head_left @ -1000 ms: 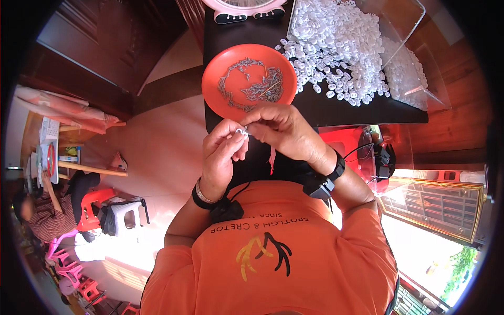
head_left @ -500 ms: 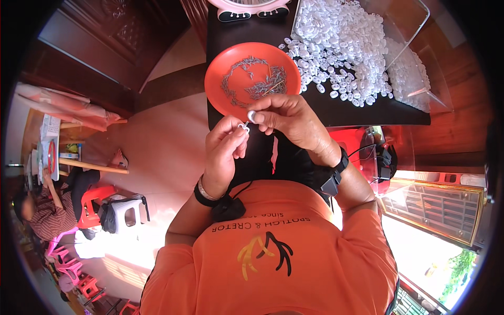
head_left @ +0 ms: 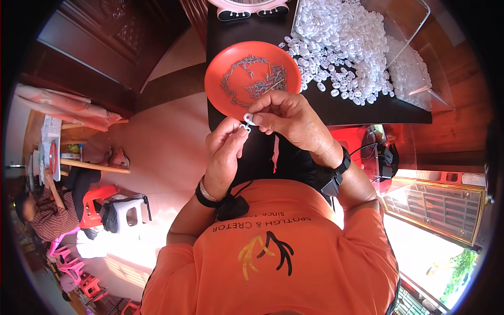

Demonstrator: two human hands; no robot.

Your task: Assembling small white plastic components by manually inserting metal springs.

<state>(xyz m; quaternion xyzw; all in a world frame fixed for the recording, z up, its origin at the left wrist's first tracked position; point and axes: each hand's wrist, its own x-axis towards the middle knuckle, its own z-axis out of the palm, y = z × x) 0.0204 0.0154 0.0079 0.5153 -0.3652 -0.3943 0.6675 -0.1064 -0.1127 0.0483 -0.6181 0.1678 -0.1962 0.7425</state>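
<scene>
My left hand [head_left: 224, 147] is closed, pinching a small white plastic ring piece [head_left: 244, 127] between thumb and fingertips. Just above it, my right hand [head_left: 296, 123] pinches a white oval plastic piece [head_left: 249, 118] with a hole in it. The two pieces meet or nearly meet at the fingertips, and a thin link seems to run between them, too small to make out. Both hands are over my lap, at the near side of an orange-red plate [head_left: 214, 79]. Small grey screw-like pins [head_left: 269, 84] lie in that plate.
White oval pieces [head_left: 341, 42] are heaped on the black table [head_left: 315, 100], spilling from a clear bin [head_left: 426, 16]. A clear bag of white pieces [head_left: 412, 73] sits at the right. Left, a seated person [head_left: 52, 215] works near a grey stool [head_left: 128, 210].
The white oval piece in my right hand has turned and shows its hole more plainly. Both hands stay in almost the same place.
</scene>
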